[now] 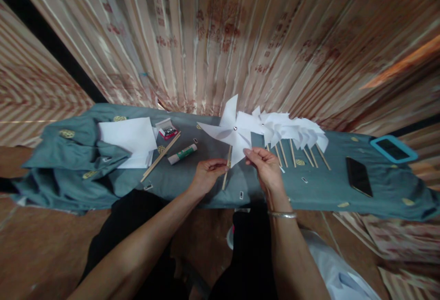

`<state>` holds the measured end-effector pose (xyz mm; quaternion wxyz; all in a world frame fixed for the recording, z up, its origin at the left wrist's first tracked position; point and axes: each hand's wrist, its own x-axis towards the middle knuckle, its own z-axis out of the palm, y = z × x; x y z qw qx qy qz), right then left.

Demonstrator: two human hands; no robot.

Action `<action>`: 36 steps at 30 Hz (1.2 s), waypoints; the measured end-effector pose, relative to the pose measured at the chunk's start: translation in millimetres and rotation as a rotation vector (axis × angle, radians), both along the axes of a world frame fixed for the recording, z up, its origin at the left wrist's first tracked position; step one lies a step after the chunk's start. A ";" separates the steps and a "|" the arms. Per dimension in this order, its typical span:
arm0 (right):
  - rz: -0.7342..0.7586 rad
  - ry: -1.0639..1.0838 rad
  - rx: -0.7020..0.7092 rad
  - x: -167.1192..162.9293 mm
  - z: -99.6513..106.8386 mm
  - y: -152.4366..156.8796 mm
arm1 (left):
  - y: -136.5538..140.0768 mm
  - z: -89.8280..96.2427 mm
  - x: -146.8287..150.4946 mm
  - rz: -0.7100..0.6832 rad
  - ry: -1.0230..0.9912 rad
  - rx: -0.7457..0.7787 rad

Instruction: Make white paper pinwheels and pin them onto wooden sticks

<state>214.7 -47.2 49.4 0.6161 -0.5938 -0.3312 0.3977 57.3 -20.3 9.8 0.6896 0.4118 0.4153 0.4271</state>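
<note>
A white paper pinwheel (pixel 229 130) with a shiny pin at its centre is held up in front of me. My left hand (pixel 209 174) pinches its wooden stick below the blades. With thumb and fingers, my right hand (pixel 264 164) grips the tip of the lower right blade. Just behind and to the right lies a row of other white pinwheels (pixel 295 130), overlapping, their sticks pointing toward me.
Left on the green cloth (pixel 213 194) are a stack of white paper (pixel 127 135), an open pin box (pixel 168 130), loose sticks (pixel 160 157) and a glue stick (pixel 182 154). A dark phone (pixel 359 176) and a blue-framed device (pixel 393 148) lie right. A pleated curtain (pixel 206 38) hangs behind.
</note>
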 end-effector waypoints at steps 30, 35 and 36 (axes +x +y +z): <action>0.128 -0.123 0.027 13.0 6.7 -9.5 | 1.2 -1.5 -3.4 -0.041 -0.018 0.013; -0.329 -0.084 0.245 38.1 2.8 -4.2 | 0.2 -2.9 -4.0 -0.064 -0.020 0.010; -0.380 -0.115 0.255 40.3 2.1 -2.9 | 0.0 -3.7 -3.9 -0.071 -0.020 0.006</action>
